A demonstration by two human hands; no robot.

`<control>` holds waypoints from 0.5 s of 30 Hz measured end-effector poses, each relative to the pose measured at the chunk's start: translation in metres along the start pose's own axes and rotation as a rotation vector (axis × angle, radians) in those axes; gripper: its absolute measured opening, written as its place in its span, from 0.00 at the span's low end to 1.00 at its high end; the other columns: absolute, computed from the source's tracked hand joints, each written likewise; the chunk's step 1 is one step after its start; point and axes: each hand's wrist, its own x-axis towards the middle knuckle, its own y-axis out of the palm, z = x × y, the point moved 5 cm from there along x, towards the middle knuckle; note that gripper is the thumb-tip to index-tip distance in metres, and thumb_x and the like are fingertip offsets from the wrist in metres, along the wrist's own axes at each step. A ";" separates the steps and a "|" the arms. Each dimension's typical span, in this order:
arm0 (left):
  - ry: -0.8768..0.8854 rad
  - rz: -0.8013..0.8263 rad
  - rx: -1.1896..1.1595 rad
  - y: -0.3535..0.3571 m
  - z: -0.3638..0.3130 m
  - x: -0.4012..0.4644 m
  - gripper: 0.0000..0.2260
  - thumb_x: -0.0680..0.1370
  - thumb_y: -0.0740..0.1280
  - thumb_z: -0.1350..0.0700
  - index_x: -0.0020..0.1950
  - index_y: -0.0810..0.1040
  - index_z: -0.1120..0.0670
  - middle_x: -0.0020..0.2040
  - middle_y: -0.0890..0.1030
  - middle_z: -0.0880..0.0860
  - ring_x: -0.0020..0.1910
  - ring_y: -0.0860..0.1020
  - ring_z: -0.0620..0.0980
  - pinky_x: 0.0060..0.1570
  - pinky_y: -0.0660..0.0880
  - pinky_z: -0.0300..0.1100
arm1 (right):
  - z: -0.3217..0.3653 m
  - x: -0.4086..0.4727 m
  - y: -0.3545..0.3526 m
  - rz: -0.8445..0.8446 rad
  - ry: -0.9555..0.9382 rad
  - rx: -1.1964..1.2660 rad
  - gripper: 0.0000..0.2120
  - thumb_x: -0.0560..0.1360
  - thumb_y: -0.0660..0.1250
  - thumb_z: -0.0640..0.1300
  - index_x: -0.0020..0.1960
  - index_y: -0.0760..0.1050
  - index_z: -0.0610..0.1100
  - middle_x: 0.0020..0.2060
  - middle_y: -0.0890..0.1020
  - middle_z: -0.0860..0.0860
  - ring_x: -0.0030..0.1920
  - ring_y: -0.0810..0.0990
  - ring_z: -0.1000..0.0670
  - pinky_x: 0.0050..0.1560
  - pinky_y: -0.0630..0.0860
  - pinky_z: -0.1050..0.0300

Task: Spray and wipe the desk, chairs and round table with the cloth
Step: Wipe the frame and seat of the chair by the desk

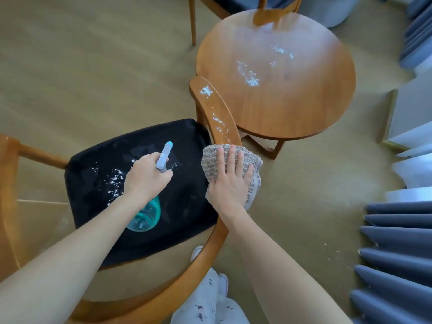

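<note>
My right hand (230, 181) lies flat with the fingers straight and a little spread, palm pressing the cloth (253, 174) down onto the curved wooden rail (216, 113) of the chair; the cloth is bunched under my palm, sticks out past my fingertips and hangs off the rail on my little-finger side. My left hand (147, 175) is curled round the neck of the spray bottle (164, 155), with its grey head and pale blue nozzle pointing away from me beyond my knuckles and its teal body (146, 217) showing under my wrist. I cannot tell which finger sits on the trigger; my hand covers it. The bottle hangs over the black seat (187, 183), which carries white foam specks (114, 178) just left of my left hand. More foam (206, 91) lies on the rail ahead of my right fingertips, untouched by the cloth. Beyond that rail stands the round table (292, 108), with foam patches (251, 79) on its top, well ahead of my right hand. A second chair (264, 16) at its far side is cut off by the top edge. Pleated blue curtains (397, 242) lie to the right of my right arm, blurred at the edge. My patterned trousers (210, 305) and a white shoe (197, 252) show between my forearms.
</note>
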 end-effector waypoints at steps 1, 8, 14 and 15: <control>-0.006 0.004 -0.006 0.001 -0.001 0.005 0.08 0.72 0.65 0.57 0.51 0.76 0.50 0.46 0.79 0.51 0.41 0.81 0.57 0.46 0.76 0.51 | 0.001 0.009 -0.001 0.007 -0.013 -0.008 0.32 0.82 0.51 0.50 0.77 0.34 0.51 0.76 0.36 0.48 0.75 0.34 0.44 0.72 0.34 0.41; -0.012 0.032 -0.016 0.003 -0.011 0.035 0.10 0.72 0.65 0.57 0.52 0.76 0.50 0.48 0.79 0.50 0.40 0.81 0.56 0.45 0.77 0.50 | 0.010 0.057 -0.007 0.016 -0.094 -0.050 0.32 0.82 0.50 0.49 0.77 0.33 0.50 0.76 0.35 0.48 0.75 0.32 0.44 0.73 0.33 0.41; -0.107 0.000 -0.030 -0.002 -0.012 0.056 0.09 0.71 0.65 0.58 0.51 0.76 0.50 0.46 0.79 0.50 0.40 0.81 0.56 0.44 0.77 0.51 | 0.021 0.107 -0.015 0.021 -0.198 -0.068 0.32 0.82 0.50 0.49 0.77 0.35 0.50 0.77 0.37 0.47 0.76 0.34 0.44 0.73 0.34 0.40; -0.132 -0.012 -0.038 -0.003 -0.013 0.061 0.09 0.71 0.64 0.58 0.50 0.76 0.50 0.46 0.79 0.50 0.40 0.81 0.56 0.45 0.77 0.51 | 0.024 0.117 -0.015 0.022 -0.224 -0.075 0.32 0.81 0.50 0.49 0.77 0.34 0.50 0.77 0.37 0.47 0.76 0.34 0.44 0.73 0.34 0.40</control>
